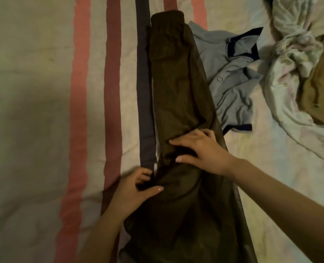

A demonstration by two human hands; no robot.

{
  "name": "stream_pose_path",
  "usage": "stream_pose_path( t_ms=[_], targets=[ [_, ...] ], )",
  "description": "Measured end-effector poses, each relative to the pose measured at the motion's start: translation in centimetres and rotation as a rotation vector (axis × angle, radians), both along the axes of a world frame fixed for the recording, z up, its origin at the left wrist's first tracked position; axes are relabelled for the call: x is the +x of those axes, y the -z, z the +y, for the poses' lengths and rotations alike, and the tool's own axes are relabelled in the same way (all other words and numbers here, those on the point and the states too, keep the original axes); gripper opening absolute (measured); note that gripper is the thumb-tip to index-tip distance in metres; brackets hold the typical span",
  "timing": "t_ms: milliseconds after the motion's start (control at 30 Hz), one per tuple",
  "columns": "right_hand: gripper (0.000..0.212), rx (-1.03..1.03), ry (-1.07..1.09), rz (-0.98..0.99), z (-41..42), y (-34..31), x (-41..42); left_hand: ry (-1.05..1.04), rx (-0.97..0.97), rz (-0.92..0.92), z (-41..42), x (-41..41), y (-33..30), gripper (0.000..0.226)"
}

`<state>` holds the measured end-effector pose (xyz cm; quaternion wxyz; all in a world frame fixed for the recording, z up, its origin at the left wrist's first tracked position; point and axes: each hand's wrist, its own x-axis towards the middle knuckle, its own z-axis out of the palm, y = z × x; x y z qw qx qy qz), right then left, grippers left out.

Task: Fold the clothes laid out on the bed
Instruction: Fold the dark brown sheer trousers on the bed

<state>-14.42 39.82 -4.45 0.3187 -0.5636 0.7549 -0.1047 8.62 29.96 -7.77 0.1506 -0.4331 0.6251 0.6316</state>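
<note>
Striped bedsheet (34, 111) bare at left, L hand (136, 188) pinching dark trousers (176, 92) edge, R hand (201, 149) flat on them

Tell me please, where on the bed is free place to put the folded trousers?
Left of the dark trousers, beyond the striped sheet's stripes, the bed is bare. Right is crowded: grey polo shirt, crumpled pale cloth, tan garment.
</note>
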Motion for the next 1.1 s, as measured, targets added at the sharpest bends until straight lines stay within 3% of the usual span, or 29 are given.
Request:
stream_pose_path(
  t_ms=[100,233,433,633,900,967,1100],
  targets=[
    [0.052,0.072,0.075,-0.043,2.5,0.6,2.4,0.036,0.039,-0.04,0.8,2.6,-0.1,0.056],
    [0.056,0.11,0.069,-0.03,4.8,0.1,3.2,-0.053,0.084,0.109,2.6,2.9,-2.2,0.053],
    [0.038,0.003,0.19,-0.164,8.9,-2.3,2.2,-0.237,0.218,0.239,8.8,0.3,-4.4,0.057],
    [0.034,-0.055,0.365,-0.357,14.3,-2.9,1.3,-0.366,0.328,0.229,15.6,-3.6,-3.4,0.065],
    [0.03,-0.002,0.534,-0.255,18.8,0.9,3.3,-0.674,0.577,0.102,22.5,-6.7,-2.6,0.06],
    [0.032,0.04,0.528,-0.218,19.5,1.7,3.9,-0.593,0.448,0.126,22.8,-6.3,-3.0,0.058],
    [0.047,0.05,0.429,-0.144,20.5,2.0,4.7,-0.199,-0.243,0.283,19.6,-4.3,-3.3,0.055]
  ],
)
